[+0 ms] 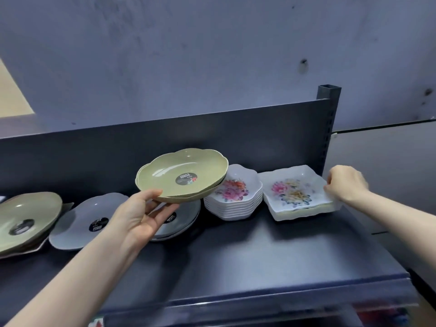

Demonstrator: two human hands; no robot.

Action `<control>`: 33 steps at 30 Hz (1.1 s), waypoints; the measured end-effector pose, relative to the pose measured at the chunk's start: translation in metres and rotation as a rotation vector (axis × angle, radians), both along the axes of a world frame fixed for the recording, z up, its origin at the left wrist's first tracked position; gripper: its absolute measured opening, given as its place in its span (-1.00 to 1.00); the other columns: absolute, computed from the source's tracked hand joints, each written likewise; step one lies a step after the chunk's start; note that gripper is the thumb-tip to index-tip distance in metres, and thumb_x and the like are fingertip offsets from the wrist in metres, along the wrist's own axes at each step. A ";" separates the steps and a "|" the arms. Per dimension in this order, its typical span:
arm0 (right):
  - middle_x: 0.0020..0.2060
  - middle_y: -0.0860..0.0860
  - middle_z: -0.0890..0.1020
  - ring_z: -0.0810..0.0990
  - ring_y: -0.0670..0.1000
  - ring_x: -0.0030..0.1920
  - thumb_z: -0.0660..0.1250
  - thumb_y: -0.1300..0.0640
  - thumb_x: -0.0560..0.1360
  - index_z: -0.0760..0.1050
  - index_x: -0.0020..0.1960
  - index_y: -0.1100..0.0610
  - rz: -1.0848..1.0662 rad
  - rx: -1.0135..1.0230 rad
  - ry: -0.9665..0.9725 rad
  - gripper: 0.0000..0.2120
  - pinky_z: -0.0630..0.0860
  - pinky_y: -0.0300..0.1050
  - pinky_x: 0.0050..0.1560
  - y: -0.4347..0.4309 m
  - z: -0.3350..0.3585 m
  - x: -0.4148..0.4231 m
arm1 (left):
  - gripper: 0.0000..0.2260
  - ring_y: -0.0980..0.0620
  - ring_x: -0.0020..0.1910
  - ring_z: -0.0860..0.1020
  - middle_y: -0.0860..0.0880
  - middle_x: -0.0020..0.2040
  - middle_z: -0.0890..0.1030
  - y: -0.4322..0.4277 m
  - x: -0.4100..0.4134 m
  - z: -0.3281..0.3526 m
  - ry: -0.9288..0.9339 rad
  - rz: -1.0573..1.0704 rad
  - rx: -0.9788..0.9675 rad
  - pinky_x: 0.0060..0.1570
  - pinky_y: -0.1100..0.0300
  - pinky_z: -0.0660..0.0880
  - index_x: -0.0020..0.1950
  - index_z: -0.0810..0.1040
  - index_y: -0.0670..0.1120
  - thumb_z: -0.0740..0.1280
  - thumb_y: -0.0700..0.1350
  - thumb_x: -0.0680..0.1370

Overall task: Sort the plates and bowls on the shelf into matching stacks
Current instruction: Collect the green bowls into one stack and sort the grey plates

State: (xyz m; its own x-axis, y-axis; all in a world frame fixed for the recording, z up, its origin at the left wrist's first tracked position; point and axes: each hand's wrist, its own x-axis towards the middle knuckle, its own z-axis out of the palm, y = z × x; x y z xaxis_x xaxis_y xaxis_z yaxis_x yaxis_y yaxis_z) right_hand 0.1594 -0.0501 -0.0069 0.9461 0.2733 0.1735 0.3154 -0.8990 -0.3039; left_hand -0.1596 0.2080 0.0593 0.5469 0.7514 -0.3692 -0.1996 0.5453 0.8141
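Observation:
My left hand [141, 214] holds two nested green scalloped bowls [184, 173] by their near rim, lifted above the dark shelf [247, 251]. Under them lie grey plates [181, 220], and a light grey scalloped plate [87, 220] sits to the left. Further left stands a stack of green bowls [26, 220]. A stack of small white flowered bowls [236, 194] stands at the centre right. My right hand [344, 182] grips the right edge of a short stack of square white flowered plates [295, 192].
The shelf's dark back panel [212, 138] rises behind the dishes, with a slotted metal post [329, 128] at its right end. A grey wall lies beyond. The shelf's front edge [259, 300] runs below my arms.

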 end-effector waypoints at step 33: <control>-0.09 -0.02 0.70 0.63 0.02 -0.02 0.42 0.14 0.42 0.67 0.00 0.09 0.791 0.181 0.045 -0.83 0.52 -0.11 0.04 0.282 0.059 -0.300 | -0.86 -0.12 -0.14 0.55 -0.21 -0.14 0.55 0.122 -0.284 0.012 -0.054 0.343 0.048 -0.52 0.07 0.59 0.00 0.49 -0.21 0.23 -0.38 0.51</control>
